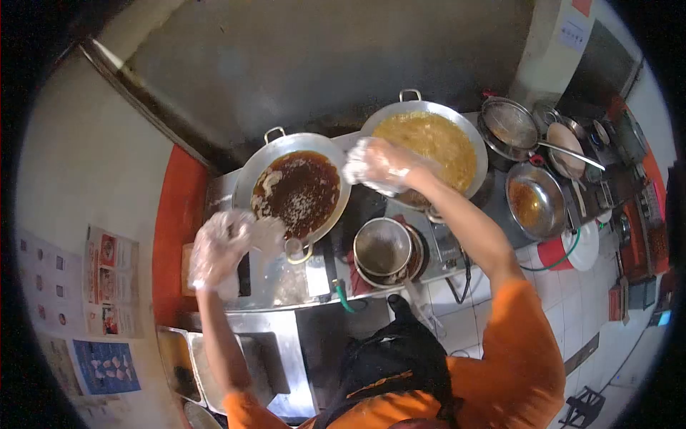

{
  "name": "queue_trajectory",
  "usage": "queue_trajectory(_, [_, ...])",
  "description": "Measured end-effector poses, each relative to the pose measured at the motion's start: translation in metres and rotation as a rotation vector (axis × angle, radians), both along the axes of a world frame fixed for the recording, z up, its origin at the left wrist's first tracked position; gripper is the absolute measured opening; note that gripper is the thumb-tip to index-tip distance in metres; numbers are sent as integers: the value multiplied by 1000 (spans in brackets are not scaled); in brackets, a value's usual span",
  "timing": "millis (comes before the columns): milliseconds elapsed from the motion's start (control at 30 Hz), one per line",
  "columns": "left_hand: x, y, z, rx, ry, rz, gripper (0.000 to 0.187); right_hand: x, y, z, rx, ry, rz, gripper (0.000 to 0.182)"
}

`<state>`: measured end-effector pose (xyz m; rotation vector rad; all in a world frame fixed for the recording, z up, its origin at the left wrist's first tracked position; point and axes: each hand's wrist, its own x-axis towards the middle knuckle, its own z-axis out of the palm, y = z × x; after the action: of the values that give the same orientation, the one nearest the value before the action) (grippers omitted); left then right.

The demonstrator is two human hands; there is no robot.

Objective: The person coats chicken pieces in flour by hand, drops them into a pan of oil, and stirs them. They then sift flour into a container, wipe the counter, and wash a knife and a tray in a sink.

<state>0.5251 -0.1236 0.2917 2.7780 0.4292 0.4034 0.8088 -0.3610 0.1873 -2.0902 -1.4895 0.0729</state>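
My left hand (223,247), in a clear plastic glove, is at the lower left edge of a pan of dark oil (331,232). Its fingers are curled; a pale, blurred shape (268,236) extends from them over the rim, too unclear to name. White pieces (271,180) and pale foam float in the dark oil. My right hand (379,166), gloved and coated white at the fingers, is between this pan and a second pan (477,146) of bubbling yellow oil. Its fingers are bunched together, and whatever they hold is hidden.
A metal pot (383,247) stands near the counter's front edge. On the right are a steel bowl (534,200) with brownish residue and a wire strainer (509,121) with a long handle. Metal trays (236,372) sit at lower left. A green hose (343,297) hangs at the front.
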Motion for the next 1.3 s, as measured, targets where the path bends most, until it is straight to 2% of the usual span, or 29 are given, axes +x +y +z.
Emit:
queue_trajectory(33, [37, -10, -5, -119, -1, 6, 27, 14, -26, -1, -142, 21, -98, 31])
queue_trajectory(100, [107, -38, -15, -111, -7, -13, 35, 52, -72, -43, -100, 124, -302, 33])
queue_trajectory(133, [141, -43, -23, -161, 67, 4, 43, 85, -95, -108, 83, 333, -321, 34])
queue_trajectory(167, [171, -53, -34, -228, 134, 113, 55, 98, -107, -125, 98, 361, -352, 31])
queue_trajectory(200, [221, -7, -110, -176, 98, 25, 65, 110, -119, -141, 113, 389, -382, 30])
queue_trajectory(233, [257, 1, -143, -52, 90, -21, 67, 93, -129, -106, -43, 245, -422, 26])
queue_trajectory(267, [282, -19, -140, -37, 153, -46, 57, 80, -137, -78, -197, 97, -463, 24])
queue_trajectory(300, [316, -22, -158, -43, 166, -111, 51, 78, -143, -69, -224, 187, -513, 24])
queue_trajectory(333, [347, -24, -176, -47, 183, -177, 45, 86, -148, -84, -224, 148, -456, 24])
queue_trajectory(367, [370, -39, -173, -34, 202, -226, 42, 98, -154, -108, -224, 106, -399, 23])
queue_trajectory(467, [417, -84, -176, -54, 239, -305, 37, 126, -180, -197, -145, 158, -582, 22])
queue_trajectory(533, [436, -97, -192, -131, 240, -276, 37, 119, -200, -205, 265, 701, -738, 24])
queue_trajectory(600, [461, -98, -232, -176, 218, -260, 37, 95, -214, -126, -5, 0, -627, 22])
queue_trajectory(667, [465, -109, -243, -214, 226, -234, 37, 89, -233, -101, -131, -268, -544, 19])
queue_trajectory(700, [451, -120, -237, -233, 251, -213, 37, 80, -241, -90, -196, -392, -495, 19])
queue_trajectory(767, [433, -128, -230, -202, 245, -252, 36, 46, -250, -18, -204, -670, -490, 18])
queue_trajectory(833, [409, -125, -229, -108, 199, -356, 33, 8, -250, 22, 36, -288, -705, 19])
queue_trajectory(900, [364, -120, -215, -25, 71, -408, 29, -24, -263, 1, 188, -102, -783, 25])
queue_trajectory(933, [346, -101, -225, -201, -46, -476, 31, -43, -267, -10, 229, -24, -801, 28])
queue_trajectory(967, [292, -127, -151, -337, 113, -308, 31, -68, -271, -20, 205, 19, -776, 30])
queue_trajectory(1000, [254, -127, -143, -304, 14, -265, 31, -90, -275, -31, 177, 63, -735, 32])
queue_trajectory(1033, [213, -128, -120, -378, 6, -225, 29, -103, -273, -39, 147, 107, -677, 34])
queue_trajectory(1067, [167, -121, -119, -353, -114, -288, 29, -106, -257, -42, 113, 148, -614, 36])
queue_trajectory(1100, [112, -122, -114, -330, -200, -227, 29, -108, -230, -46, 138, 263, -508, 34])
queue_trajectory(1167, [6, -127, -124, -502, -234, 14, 29, -132, -175, -57, 146, 487, -320, 31])
queue_trajectory(1300, [-223, -154, -138, -225, -282, 527, 24, -226, -100, -69, 96, 884, -137, 25])
